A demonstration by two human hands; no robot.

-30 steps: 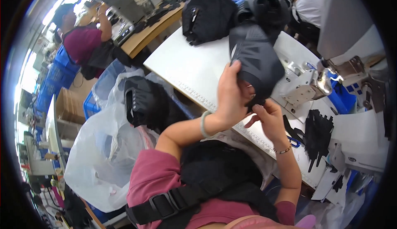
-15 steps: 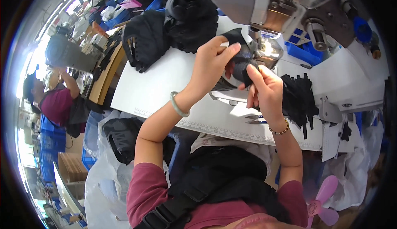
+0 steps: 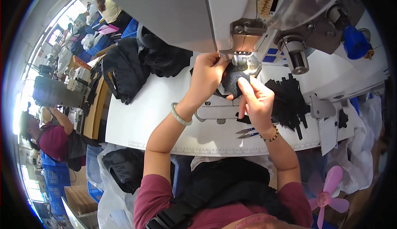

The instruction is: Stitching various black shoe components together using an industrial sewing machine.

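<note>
A small black fabric piece (image 3: 231,82) lies under the needle area (image 3: 242,57) of a white sewing machine (image 3: 173,14), lit by its lamp. My left hand (image 3: 208,74) is closed on the left edge of the piece, close to the needle, its fingertips partly hidden. At the near right edge, my right hand (image 3: 257,101) pinches the piece between thumb and fingers. A pile of black fabric strips (image 3: 285,101) lies just right of that hand. Thread snips (image 3: 247,133) rest on the white table (image 3: 136,121) below my right wrist.
Black sewn fabric stacks (image 3: 124,70) stand on the table's left. A ruler strip (image 3: 198,150) runs along the near edge. A pink fan (image 3: 324,200) is at lower right, and a black bag-like item (image 3: 124,169) lies below the table's left. Another person (image 3: 53,140) works at far left.
Both hands have brought the black piece from in front of the machine to under its needle area. My view has shifted, so the machine head looms larger.
</note>
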